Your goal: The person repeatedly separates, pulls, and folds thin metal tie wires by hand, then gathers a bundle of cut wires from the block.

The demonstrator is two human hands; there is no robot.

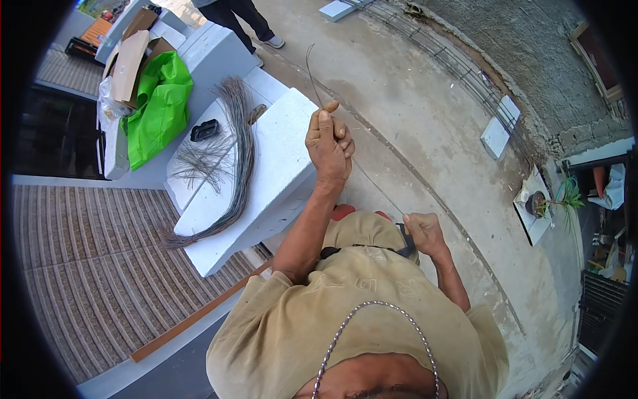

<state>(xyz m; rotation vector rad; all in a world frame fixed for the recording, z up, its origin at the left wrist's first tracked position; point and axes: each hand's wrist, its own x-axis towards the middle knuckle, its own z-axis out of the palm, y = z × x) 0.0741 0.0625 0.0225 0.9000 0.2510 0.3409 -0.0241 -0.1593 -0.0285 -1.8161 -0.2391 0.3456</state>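
Observation:
A thin dark wire (pixel 375 184) runs between my two hands. My left hand (pixel 328 143) is closed on it, and its free end curves up past the fingers. Lower and to the right, my right hand (pixel 425 233) is closed around the wire's other end. On the white blocks left of my hands lies a long bundle of wires (pixel 245 159), bent in a curve. Beside it are a loose pile of short wire pieces (pixel 203 163) and a small black object (pixel 205 130).
A green bag (pixel 159 106) and cardboard (pixel 129 66) lie at the upper left. A person (pixel 239 23) stands at the top. Steel bars (pixel 452 60) rest along the wall, near a white block (pixel 500 126). A potted plant (pixel 537 205) stands at the right.

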